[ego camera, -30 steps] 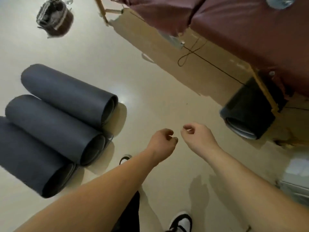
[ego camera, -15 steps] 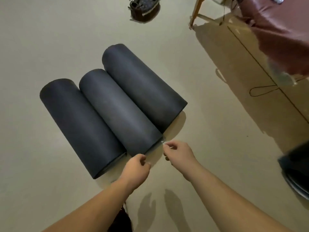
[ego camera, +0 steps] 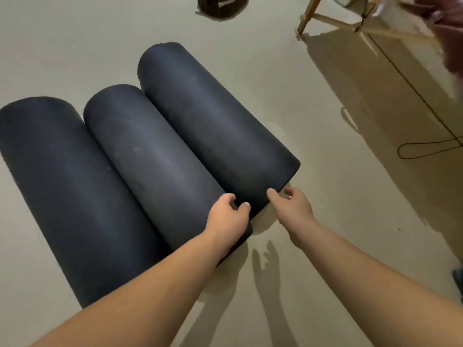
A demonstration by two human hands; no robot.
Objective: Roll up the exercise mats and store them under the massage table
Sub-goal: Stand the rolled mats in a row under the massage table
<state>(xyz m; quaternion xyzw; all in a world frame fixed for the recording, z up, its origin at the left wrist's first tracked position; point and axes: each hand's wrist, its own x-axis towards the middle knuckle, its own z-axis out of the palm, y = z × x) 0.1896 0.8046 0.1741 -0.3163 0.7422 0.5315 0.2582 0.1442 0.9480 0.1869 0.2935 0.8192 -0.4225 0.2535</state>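
Three rolled dark grey exercise mats lie side by side on the floor: the left mat [ego camera: 62, 186], the middle mat [ego camera: 150, 159] and the right mat [ego camera: 213, 126]. My left hand [ego camera: 229, 219] lies over the near end of the middle mat, its fingers curled into the groove against the right mat's side. My right hand [ego camera: 290, 206] is at the right mat's near end, thumb on top and fingers curled round the end rim. The massage table [ego camera: 448, 33] shows at the top right, with a wooden leg [ego camera: 307, 17] and maroon cover.
A dark round basket-like object [ego camera: 220, 6] sits on the floor at the top edge. A thin black cord [ego camera: 426, 149] loops across the floor in the table's shadow at the right. Bare beige floor [ego camera: 313, 159] lies between the mats and the table.
My view has turned from the table to the three mats and come closer. Both hands, loosely curled in the air before, have reached forward onto the near ends of the middle and right mats.
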